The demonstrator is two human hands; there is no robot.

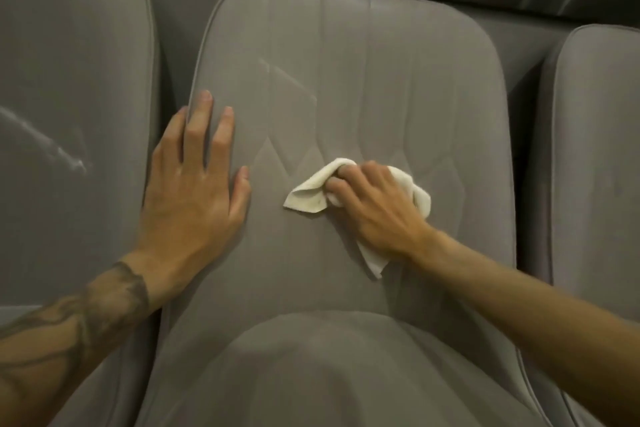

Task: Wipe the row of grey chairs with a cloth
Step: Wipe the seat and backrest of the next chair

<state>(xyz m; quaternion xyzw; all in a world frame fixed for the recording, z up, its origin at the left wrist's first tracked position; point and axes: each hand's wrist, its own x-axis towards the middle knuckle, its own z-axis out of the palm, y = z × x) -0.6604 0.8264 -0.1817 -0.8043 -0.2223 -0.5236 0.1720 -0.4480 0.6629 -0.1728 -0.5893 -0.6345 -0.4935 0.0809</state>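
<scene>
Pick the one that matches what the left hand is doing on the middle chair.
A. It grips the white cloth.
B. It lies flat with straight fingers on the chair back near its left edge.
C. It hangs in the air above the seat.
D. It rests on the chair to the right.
B: the left hand lies flat, fingers straight, on the middle chair by its left edge, while the right hand grips the white cloth.

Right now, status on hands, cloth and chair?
Left hand flat on middle chair, left edge. Right hand grips white cloth against its backrest. Nothing blocking.
</scene>
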